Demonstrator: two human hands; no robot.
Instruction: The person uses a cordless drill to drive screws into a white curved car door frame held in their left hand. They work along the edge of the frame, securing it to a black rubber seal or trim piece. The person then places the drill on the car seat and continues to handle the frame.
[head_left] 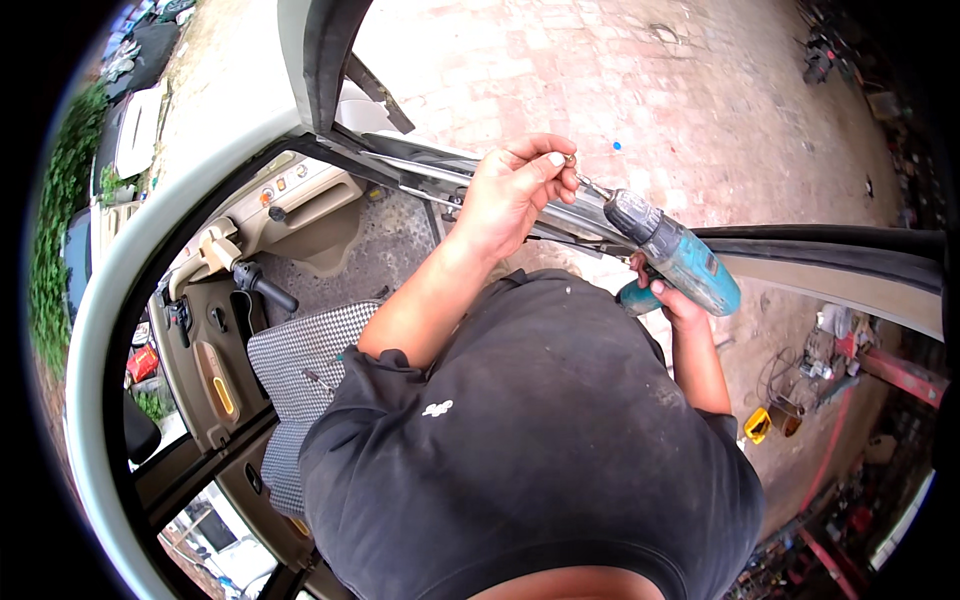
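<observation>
My left hand is raised in front of me, its fingertips pinched on a small screw at the tip of the drill's bit. My right hand grips the handle of a teal and black cordless drill, which points up and to the left toward that screw. Both hands work just above the top edge of an open car door, with its black rubber seal and metal frame rails below the left hand. My black T-shirt fills the lower middle.
To the left is the car's cabin: a seat with a checked cover, a beige dashboard, a black gear lever and the white roof frame. Brick paving lies beyond the door. Tools and scrap parts lie at right.
</observation>
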